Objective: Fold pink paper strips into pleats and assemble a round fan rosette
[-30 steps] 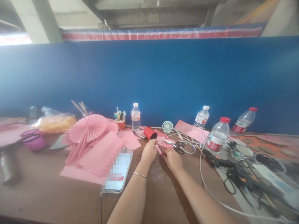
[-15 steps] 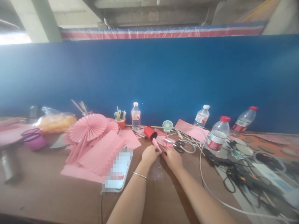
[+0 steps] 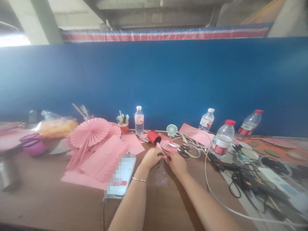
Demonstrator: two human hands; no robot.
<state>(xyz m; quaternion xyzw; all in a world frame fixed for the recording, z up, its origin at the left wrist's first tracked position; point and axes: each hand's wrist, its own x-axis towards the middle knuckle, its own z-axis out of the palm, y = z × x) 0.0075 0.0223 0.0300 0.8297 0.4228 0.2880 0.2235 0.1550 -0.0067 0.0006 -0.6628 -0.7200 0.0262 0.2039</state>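
— Any writing that can be read?

— None. The clear bottle (image 3: 139, 120) just behind and left of the red cup (image 3: 154, 137) has a red-and-white label, and so does the red-capped bottle (image 3: 222, 141) well to the cup's right. The print on both is too small to make out. The phone (image 3: 121, 179) lies flat in front of the cup and to its left, and its screen is blurred.

— And the hands?

— Both are just in front of the cup, which lies on its side on the worktop (image 3: 48, 199). The left hand (image 3: 151, 158) has its fingers (image 3: 159, 156) curled in and pinched onto a narrow pink paper strip (image 3: 159, 147). The right hand (image 3: 177, 163) meets it from the other side. Its fingers (image 3: 169, 157) are closed on the strip's nearer end.

— Where does the strip sit?

— It slants up between the two hands, and its far end almost reaches the cup's mouth. Whether it touches the cup I cannot tell.

— What else is close by?

— A small pleated fan (image 3: 171, 147) and scissors (image 3: 184, 150) are just right of the cup, beside the right hand.
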